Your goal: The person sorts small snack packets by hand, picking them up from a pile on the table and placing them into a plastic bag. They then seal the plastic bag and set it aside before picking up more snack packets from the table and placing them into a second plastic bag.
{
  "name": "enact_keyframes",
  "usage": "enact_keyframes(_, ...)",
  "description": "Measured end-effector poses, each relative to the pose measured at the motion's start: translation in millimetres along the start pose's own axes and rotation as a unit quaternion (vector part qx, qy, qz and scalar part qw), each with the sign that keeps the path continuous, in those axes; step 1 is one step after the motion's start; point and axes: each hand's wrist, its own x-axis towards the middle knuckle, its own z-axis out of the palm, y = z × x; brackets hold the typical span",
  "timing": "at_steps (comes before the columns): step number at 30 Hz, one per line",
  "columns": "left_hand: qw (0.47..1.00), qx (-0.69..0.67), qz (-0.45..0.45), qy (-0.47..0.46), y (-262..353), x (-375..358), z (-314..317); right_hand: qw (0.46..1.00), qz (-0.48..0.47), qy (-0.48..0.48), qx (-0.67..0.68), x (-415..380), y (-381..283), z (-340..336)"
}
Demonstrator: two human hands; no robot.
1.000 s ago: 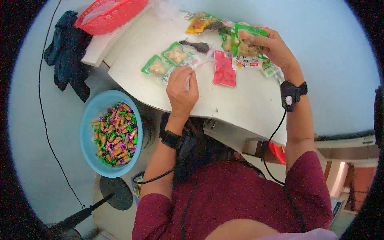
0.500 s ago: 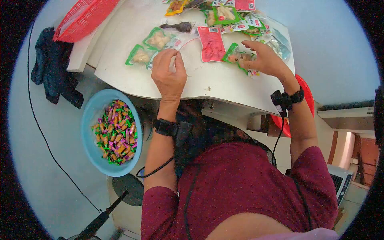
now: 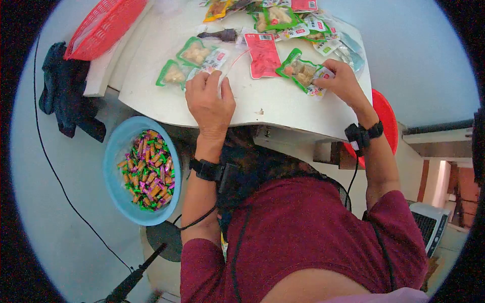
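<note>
My left hand has its fingers closed on the near edge of a clear plastic bag. Two green-edged packets with pale food, one upper and one lower, lie at that bag. My right hand pinches the right end of a green-edged food packet, which lies tilted on the white table. Between the hands, a pink packet lies flat. A dark wrapped piece sits above the clear bag.
Several mixed packets are piled at the table's far side. A red basket stands at the upper left. A blue basin of small wrapped pieces stands below left. A red basin is right of the table.
My right hand has closed from an open spread onto the green-edged packet's right end. My left fingers have moved slightly down and left at the clear bag's edge.
</note>
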Motion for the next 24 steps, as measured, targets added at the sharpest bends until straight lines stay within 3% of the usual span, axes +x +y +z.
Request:
enact_keyframes(6,0.999,-0.017,-0.012,0.027,1,3,7,0.924,0.042,0.032,0.380,-12,-13,3)
enact_keyframes(11,0.997,-0.053,-0.053,0.014,2,1,7,0.865,0.035,-0.043,0.499,-15,-33,16)
enact_keyframes(14,0.996,-0.058,-0.060,0.026,0,-1,4,0.897,0.027,-0.009,0.441,-18,-59,14)
enact_keyframes(16,0.996,-0.061,-0.066,0.028,0,-1,3,0.950,-0.127,0.047,0.283,-15,-60,22)
enact_keyframes(18,0.996,-0.054,-0.070,0.029,-1,-2,3,0.958,-0.260,0.102,0.071,-19,-73,26)
enact_keyframes(20,0.996,-0.052,-0.059,0.039,-1,-3,5,0.923,-0.382,0.019,0.031,-20,-58,43)
enact_keyframes(23,0.996,-0.055,-0.042,0.054,-4,-4,7,0.904,-0.385,-0.064,-0.172,-40,-72,39)
enact_keyframes(24,0.995,-0.061,-0.051,0.053,-3,-4,8,0.919,-0.362,-0.072,-0.138,-46,-69,35)
